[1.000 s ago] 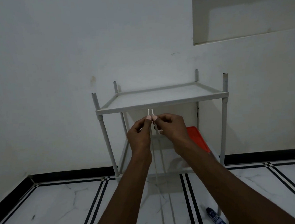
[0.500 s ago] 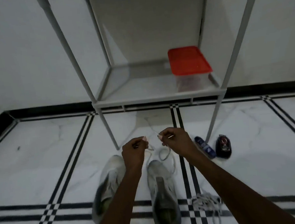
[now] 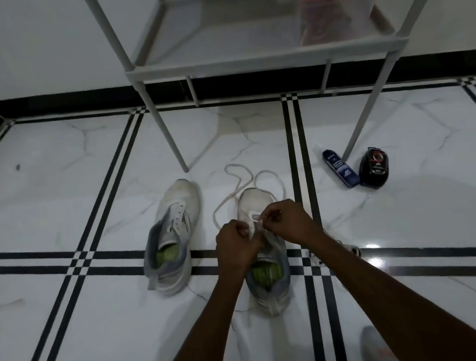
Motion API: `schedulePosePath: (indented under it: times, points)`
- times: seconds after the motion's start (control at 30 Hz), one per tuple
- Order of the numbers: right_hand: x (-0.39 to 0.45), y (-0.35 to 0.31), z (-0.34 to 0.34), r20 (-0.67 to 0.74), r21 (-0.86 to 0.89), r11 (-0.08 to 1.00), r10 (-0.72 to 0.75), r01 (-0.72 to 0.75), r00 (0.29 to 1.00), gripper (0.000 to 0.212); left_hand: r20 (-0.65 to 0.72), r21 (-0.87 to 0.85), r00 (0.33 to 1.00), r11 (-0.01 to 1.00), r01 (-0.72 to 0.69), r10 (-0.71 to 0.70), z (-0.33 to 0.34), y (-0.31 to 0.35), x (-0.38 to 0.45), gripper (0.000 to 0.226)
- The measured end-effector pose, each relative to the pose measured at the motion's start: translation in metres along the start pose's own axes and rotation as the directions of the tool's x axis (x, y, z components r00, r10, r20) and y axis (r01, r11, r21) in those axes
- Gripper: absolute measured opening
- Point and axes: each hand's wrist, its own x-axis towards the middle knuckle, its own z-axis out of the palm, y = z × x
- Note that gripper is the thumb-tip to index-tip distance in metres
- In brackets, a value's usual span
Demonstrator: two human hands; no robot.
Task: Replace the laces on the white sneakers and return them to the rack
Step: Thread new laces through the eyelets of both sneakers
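Over right sneaker (image 3: 266, 263) | both hands' fingers (image 3: 268, 219) pinching lace (image 3: 239, 180) ends

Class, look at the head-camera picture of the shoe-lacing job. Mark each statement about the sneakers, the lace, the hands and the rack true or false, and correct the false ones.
1. Both hands work at the right sneaker. True: the left hand and right hand each have a grip on the white lace at its eyelets.
2. The left sneaker is fully laced. False: its eyelets are bare.
3. Both sneakers stand on the rack. False: they stand on the floor in front of it.
4. A box with a red lid sits on the rack's lower shelf. True.
5. The blue bottle stands upright. False: it lies on the floor by a rack leg.
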Motion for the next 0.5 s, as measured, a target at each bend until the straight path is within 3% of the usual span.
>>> schedulePosePath:
  times: [0.13,0.3,0.5]
  points:
    - [0.003,0.002,0.006,0.036,-0.081,0.997,0.001,0.002,0.999,0.009,-0.045,-0.007,0.993,0.994,-0.106,0.106,-0.001,-0.007,0.003,0.015]
    - [0.004,0.006,0.007,0.023,-0.141,0.990,-0.027,0.030,0.999,0.010,-0.059,-0.232,0.998,0.972,-0.021,0.008,0.002,-0.014,0.005,0.013]
    - [0.010,0.007,0.007,0.081,-0.229,0.971,-0.050,0.068,0.995,0.013,-0.025,-0.338,1.000,0.941,-0.005,-0.004,0.006,-0.014,0.006,0.014]
